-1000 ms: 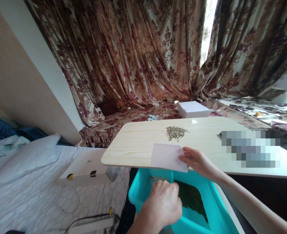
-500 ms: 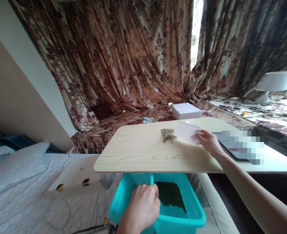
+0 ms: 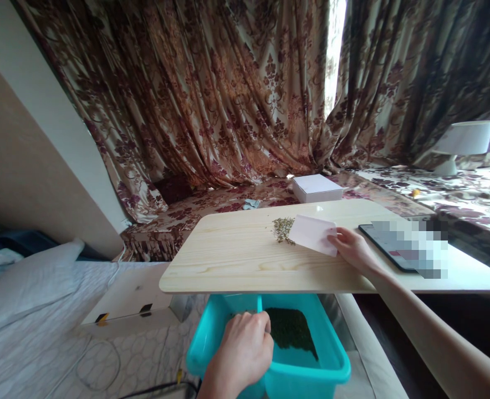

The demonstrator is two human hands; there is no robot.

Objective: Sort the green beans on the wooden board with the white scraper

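My right hand (image 3: 352,249) grips a white plastic scraper card (image 3: 314,234) whose edge rests on the light wooden tabletop (image 3: 236,260), right beside a small heap of green-brown granules (image 3: 283,228). Below the table's front edge, my left hand (image 3: 243,351) is closed over the near rim of a turquoise plastic bin (image 3: 332,368). A dark green pile of the same granules (image 3: 292,331) lies inside the bin.
A tablet or phone (image 3: 388,241) lies on the table's right side. A white box (image 3: 316,188) sits on the floral ledge behind, under heavy patterned curtains (image 3: 245,94). A bed with white bedding (image 3: 41,310) and a white device (image 3: 132,296) are at left. A white lamp (image 3: 465,141) stands far right.
My right hand carried the scraper from the table's near edge out to the granule heap and has pushed the heap slightly left. My left hand stayed on the bin rim.
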